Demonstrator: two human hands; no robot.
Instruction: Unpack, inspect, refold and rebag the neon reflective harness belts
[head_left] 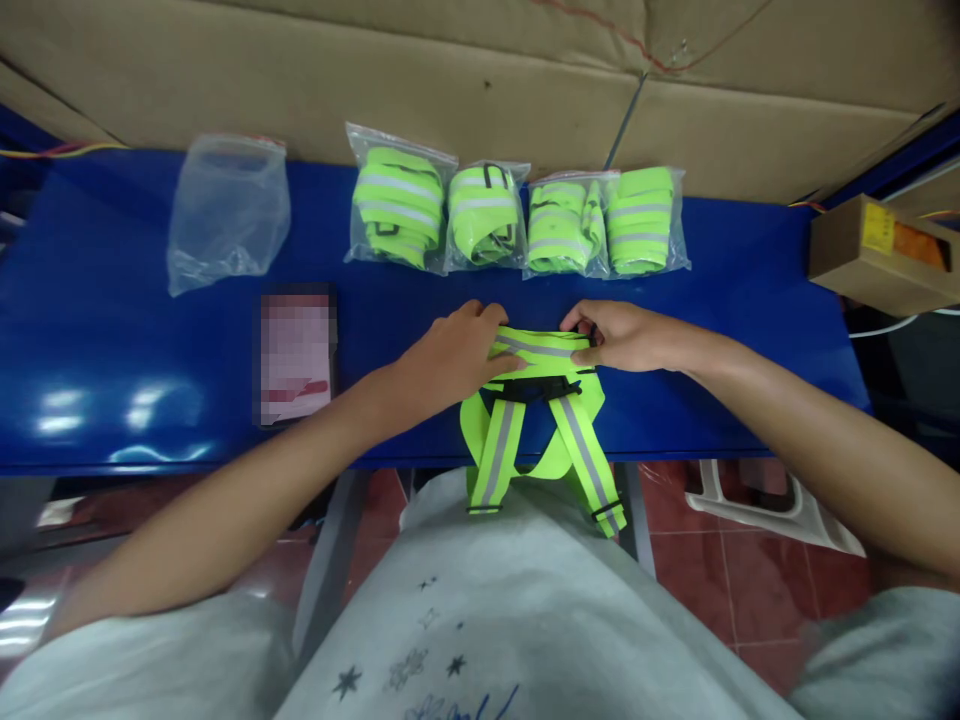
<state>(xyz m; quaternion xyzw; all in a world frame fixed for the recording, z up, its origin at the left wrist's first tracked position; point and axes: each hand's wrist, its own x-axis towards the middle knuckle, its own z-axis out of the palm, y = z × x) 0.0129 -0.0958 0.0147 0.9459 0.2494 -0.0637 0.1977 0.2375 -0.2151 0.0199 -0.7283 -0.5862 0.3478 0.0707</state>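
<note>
A neon yellow-green reflective harness (544,348) with grey stripes is folded into a flat band at the front of the blue table. My left hand (469,350) grips the band's left end, thumb on top. Its right end is pinched between the thumb and fingers of my right hand (615,335). Two striped straps with black buckles hang from the band over the table edge toward my shirt. A looped strap also shows behind them. Fingers of both hands are partly hidden behind the band.
Behind my hands stands a row of several clear zip bags (566,228) holding rolled reflective harnesses. An empty-looking clear bag (229,215) lies back left on the blue table (112,330). A blurred-out pinkish packet (296,355) is at left, a cardboard box (881,255) at far right. Cardboard lines the back.
</note>
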